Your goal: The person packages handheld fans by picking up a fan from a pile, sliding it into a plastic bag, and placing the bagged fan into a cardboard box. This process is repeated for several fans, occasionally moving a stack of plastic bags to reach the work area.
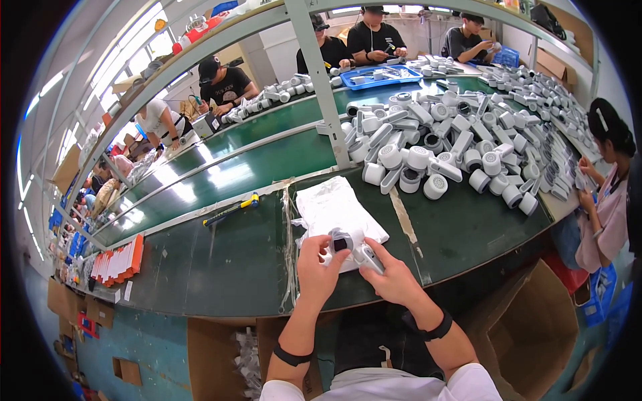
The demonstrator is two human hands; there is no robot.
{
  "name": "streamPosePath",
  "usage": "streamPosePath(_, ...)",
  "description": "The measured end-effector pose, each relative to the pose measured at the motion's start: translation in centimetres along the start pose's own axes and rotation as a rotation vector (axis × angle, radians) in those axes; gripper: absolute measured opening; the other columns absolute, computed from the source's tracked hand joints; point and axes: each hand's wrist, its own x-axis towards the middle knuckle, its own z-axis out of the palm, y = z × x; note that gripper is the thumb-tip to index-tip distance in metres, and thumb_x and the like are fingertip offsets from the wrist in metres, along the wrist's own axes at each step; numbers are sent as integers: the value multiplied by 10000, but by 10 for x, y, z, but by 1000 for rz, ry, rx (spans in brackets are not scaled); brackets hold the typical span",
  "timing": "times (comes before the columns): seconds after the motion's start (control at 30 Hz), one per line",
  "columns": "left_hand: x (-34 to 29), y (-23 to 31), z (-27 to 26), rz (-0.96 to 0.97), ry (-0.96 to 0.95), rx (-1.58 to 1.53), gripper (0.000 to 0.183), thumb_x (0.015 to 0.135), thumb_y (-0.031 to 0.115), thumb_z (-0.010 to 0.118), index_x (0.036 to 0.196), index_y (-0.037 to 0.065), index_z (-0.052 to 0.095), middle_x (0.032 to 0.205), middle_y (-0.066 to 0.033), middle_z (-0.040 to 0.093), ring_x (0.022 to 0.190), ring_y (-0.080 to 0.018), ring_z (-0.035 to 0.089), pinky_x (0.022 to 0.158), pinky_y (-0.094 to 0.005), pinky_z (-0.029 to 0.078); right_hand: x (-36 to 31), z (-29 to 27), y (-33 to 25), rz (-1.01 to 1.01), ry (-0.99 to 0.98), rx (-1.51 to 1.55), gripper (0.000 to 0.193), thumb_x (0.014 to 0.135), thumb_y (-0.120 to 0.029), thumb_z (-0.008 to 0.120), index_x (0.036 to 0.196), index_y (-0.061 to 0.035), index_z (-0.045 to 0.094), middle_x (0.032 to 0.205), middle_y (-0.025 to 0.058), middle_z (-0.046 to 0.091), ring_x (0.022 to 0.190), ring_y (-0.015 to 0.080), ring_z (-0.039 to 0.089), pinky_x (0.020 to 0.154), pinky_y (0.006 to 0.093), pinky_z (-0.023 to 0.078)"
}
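Over the near edge of a folded white cloth (pixel 334 207), my hands hold a white-and-grey handheld device (pixel 360 242) with a round head and a short handle. My right hand (pixel 390 273) is closed around its grey handle. At the head end, my left hand (pixel 317 267) pinches a clear round cover (pixel 342 239) with something dark showing through it. Whether this cover is attached to the head or apart from it, I cannot tell. To the left of the cloth lies a tool with a yellow-and-black handle (pixel 231 208).
A large heap of similar white devices (pixel 441 144) covers the right of the green bench (pixel 221 267). Orange-and-white cards (pixel 119 262) stand at the left. Cardboard boxes (pixel 528 334) sit below. Several people work around, one at the right; a blue tray (pixel 381 77) lies across the bench.
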Motion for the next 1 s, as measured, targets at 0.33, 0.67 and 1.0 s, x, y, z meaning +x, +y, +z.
streamPosePath(0.33,-12,16,7,281,-181,-96,85,819,-8,695,884,13,645,860,-106,628,677,-224,615,593,-289,491,3,-2,-7,106,-4,0,724,875,-288,609,1500,-128,280,1002,258,670,824,402,672,759,423,521)
streamPosePath(0.67,-44,22,3,50,-530,-292,106,848,-17,670,934,-8,608,845,-114,591,708,-243,606,628,-309,487,8,2,-1,75,171,338,613,923,-242,634,1400,-17,322,907,136,647,541,129,589,405,276,455)
streamPosePath(1.0,-39,1,-3,-380,-43,-1009,416,971,164,580,1343,47,434,1258,-98,559,1072,-188,587,863,-329,520,11,38,-6,-92,257,526,311,983,-288,574,1080,0,506,781,65,635,657,122,589,552,290,489)
